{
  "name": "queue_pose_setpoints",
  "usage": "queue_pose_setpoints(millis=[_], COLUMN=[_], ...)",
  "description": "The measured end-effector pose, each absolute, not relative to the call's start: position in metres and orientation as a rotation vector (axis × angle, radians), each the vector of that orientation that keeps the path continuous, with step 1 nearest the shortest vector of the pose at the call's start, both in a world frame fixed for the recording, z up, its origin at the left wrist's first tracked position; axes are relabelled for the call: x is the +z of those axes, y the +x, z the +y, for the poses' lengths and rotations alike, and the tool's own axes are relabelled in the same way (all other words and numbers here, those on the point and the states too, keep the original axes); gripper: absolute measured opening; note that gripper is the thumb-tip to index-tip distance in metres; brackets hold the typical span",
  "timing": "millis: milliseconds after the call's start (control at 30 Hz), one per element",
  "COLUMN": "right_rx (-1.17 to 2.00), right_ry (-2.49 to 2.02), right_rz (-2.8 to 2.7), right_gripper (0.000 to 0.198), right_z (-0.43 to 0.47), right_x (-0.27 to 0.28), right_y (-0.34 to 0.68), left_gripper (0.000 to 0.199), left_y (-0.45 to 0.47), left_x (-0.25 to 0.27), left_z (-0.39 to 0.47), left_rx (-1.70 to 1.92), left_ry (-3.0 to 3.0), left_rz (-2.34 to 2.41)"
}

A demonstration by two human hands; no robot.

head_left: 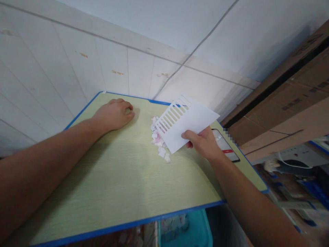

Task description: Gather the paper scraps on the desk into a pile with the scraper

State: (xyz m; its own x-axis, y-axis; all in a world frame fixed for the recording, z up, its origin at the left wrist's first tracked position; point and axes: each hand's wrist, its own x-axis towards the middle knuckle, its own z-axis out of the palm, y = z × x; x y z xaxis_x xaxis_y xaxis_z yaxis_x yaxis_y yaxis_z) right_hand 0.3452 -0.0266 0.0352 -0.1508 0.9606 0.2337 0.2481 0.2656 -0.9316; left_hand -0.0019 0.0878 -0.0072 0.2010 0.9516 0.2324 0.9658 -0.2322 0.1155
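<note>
My right hand (202, 142) grips a white sheet (187, 125), thumb on top and fingers underneath. A row of long rounded slots is cut through the sheet's far left part, and it is held tilted over the table. Beneath its left edge lies a small heap of paper scraps (159, 140), white and pinkish, partly hidden by the sheet. My left hand (115, 113) rests on the tabletop to the left of the heap, apart from it. Its fingers are loosely bent, with a gap beside the thumb and nothing visible in them.
The pale green table (110, 185) has a blue edge and stands against a white wall (113, 58). A phone (227, 147) lies right of my right hand. Below the front edge is a teal basket (203, 230). Cardboard boxes (288, 92) stand at the right; a cable (197, 46) runs down the wall.
</note>
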Motion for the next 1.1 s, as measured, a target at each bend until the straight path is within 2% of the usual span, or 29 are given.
queue_pose_setpoints(millis=[500, 700, 1100], right_rx=[1.039, 0.928, 1.068], right_ry=[-1.082, -1.110, -1.100], right_rz=[-1.654, -1.646, -1.629], right_gripper=[0.013, 0.018, 0.017], right_z=[-0.0292, -0.0267, -0.0277], right_x=[0.0364, 0.0332, 0.0362], right_y=[0.3437, 0.3461, 0.3453], left_gripper=[0.064, 0.066, 0.065], left_y=[-0.0066, -0.0057, -0.0050], left_x=[-0.0125, -0.0111, -0.0088], left_z=[0.0935, 0.0917, 0.0897], left_rx=[-0.417, -0.401, -0.439], left_ry=[-2.376, -2.384, -2.398], left_rz=[-1.900, -1.886, -1.906])
